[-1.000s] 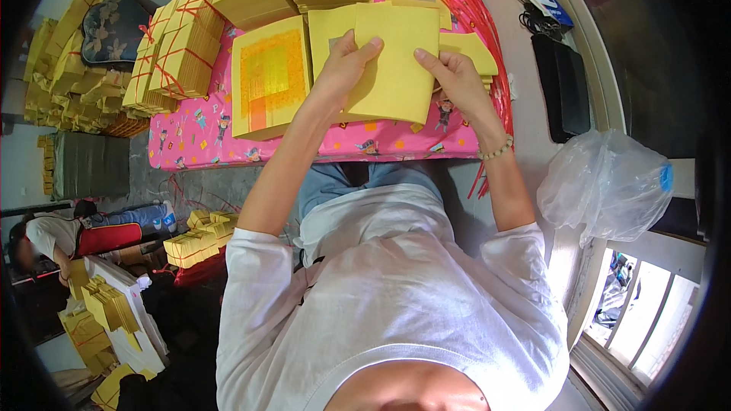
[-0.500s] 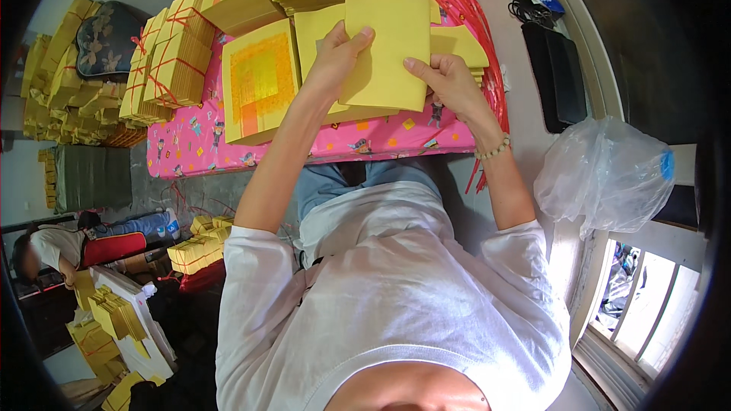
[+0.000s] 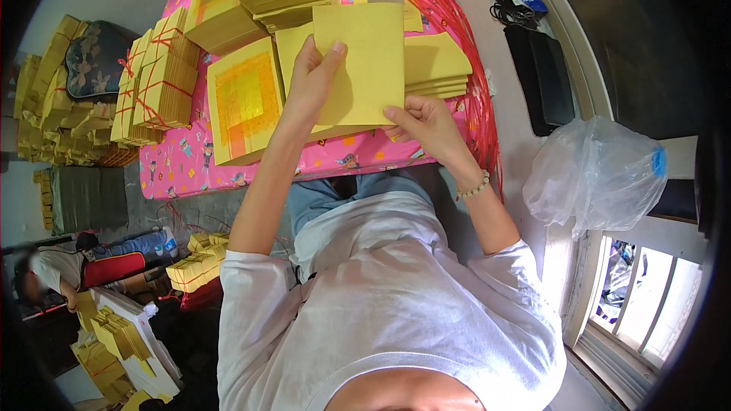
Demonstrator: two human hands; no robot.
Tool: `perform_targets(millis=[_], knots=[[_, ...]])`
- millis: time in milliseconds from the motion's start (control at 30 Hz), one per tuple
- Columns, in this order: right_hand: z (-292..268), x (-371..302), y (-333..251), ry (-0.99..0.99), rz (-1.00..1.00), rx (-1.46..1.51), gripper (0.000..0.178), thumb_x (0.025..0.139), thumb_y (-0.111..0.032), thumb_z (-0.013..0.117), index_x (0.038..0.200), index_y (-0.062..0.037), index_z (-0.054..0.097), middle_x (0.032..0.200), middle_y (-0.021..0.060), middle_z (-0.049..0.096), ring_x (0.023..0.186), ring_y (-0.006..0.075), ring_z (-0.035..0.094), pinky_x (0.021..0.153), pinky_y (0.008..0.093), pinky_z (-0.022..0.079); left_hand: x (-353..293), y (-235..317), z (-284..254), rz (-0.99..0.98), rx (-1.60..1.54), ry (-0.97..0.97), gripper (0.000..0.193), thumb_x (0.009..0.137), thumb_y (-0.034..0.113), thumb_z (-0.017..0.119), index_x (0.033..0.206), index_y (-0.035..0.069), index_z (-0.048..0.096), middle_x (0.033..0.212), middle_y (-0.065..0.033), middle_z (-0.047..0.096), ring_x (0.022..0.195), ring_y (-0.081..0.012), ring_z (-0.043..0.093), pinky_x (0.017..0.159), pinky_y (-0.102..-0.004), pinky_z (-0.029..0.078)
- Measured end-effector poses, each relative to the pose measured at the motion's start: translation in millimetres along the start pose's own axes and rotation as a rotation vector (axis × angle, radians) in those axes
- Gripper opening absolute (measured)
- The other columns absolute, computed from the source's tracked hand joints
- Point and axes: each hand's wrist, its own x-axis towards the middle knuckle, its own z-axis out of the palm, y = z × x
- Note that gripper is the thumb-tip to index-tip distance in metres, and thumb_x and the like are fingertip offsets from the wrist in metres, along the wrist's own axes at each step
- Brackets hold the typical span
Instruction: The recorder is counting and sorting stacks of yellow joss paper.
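Right hand (image 3: 428, 128) shifted down the edge of the yellow sheet (image 3: 369, 65) to its lower right corner since the earlier frame.
By the left hand (image 3: 308, 85), the sheet is gripped at its left edge, the thumb laid across the front and the fingers mostly hidden behind. By the right hand, the corner is pinched narrowly, the fingers bent; a beaded bracelet (image 3: 474, 186) is worn at that wrist. The sheet is held above the pink cover (image 3: 177, 164), partly in front of a yellow stack (image 3: 292, 39). To its left, a printed stack (image 3: 247, 95) with an orange patch is noted; to its right, a stepped pile (image 3: 438, 61) is seen near red strips (image 3: 457, 21). Tied bundles (image 3: 164, 80) are placed farther left. Well apart, beyond the right forearm, a clear plastic bag (image 3: 594, 175) is observed.
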Motion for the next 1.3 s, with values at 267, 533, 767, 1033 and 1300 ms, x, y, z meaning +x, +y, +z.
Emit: perform_targets(millis=[267,533,767,1033,1300], knots=[[-37.3,18.1,-29.7,0.188,-0.049,0.216,0.022,0.091,-0.021,0.061,0.105,-0.0037,0.059,0.085,0.0042,0.067,0.069,0.0092,0.065,0.056,0.0199,0.052,15.0,11.2,5.1,-0.096,0.217,-0.358,0.039,0.091,0.022,0.061,0.121,0.000,0.050,0.104,-0.0076,0.063,0.090,-0.0114,0.060,0.078,-0.0271,0.049],[-74.8,35.9,-26.8,0.394,-0.183,0.315,0.028,0.088,-0.011,0.064,0.107,0.0019,0.049,0.092,0.0105,0.063,0.065,0.0134,0.064,0.058,0.0224,0.056,90.2,8.9,11.1,-0.100,0.535,-0.559,0.052,0.074,0.039,0.078,0.104,0.001,0.059,0.086,-0.0049,0.064,0.077,-0.0109,0.058,0.063,-0.0237,0.044],[-80.2,43.3,-0.1,0.583,-0.168,0.214,0.041,0.086,-0.010,0.066,0.113,0.0017,0.038,0.093,0.0144,0.062,0.064,0.0154,0.065,0.056,0.0243,0.057,130.8,-32.7,32.4,-0.088,0.701,-0.556,0.048,0.072,0.032,0.078,0.108,0.006,0.060,0.089,-0.0060,0.064,0.083,-0.0147,0.058,0.074,-0.0294,0.044],[-94.2,41.2,26.4,0.544,-0.023,0.013,0.041,0.084,-0.016,0.070,0.111,-0.0019,0.042,0.086,0.0082,0.063,0.059,0.0096,0.062,0.048,0.0192,0.050,146.9,-57.8,39.9,-0.172,0.842,-0.634,0.048,0.074,0.031,0.076,0.111,0.007,0.060,0.086,-0.0044,0.061,0.083,-0.0138,0.055,0.074,-0.0289,0.043],[-98.6,39.9,37.7,0.494,0.048,0.029,0.038,0.084,-0.018,0.070,0.109,-0.0022,0.046,0.078,0.0049,0.063,0.049,0.0070,0.057,0.041,0.0177,0.044,148.1,-64.9,44.1,-0.061,1.075,-0.784,0.046,0.074,0.032,0.074,0.109,0.006,0.060,0.093,-0.0098,0.064,0.087,-0.0201,0.060,0.076,-0.0319,0.047]])
